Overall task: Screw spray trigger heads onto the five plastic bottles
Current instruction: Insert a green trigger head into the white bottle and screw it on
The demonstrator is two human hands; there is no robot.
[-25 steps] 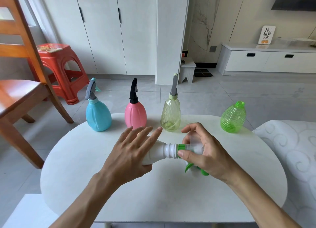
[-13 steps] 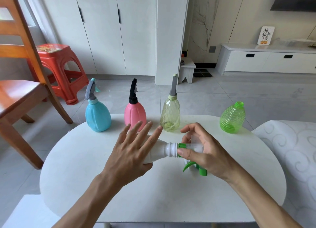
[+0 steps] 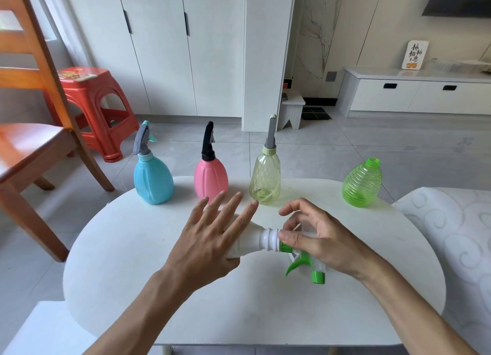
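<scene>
The white plastic bottle, laid sideways above the white oval table, is steadied by the left hand with fingers straight and spread, while its green-and-white spray trigger head is pinched at the collar by the right hand.

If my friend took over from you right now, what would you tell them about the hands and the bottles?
Left hand: fingers straight, palm pressing the white bottle, which lies on its side on the table.
Right hand: fingers pinch the green-and-white trigger head at the bottle's neck.
Done: blue bottle, pink bottle and yellow bottle stand at the back with heads on.
Left: finish screwing the white one; how far on it is, I cannot tell. The green ribbed bottle has no head, and I see no spare head.
</scene>
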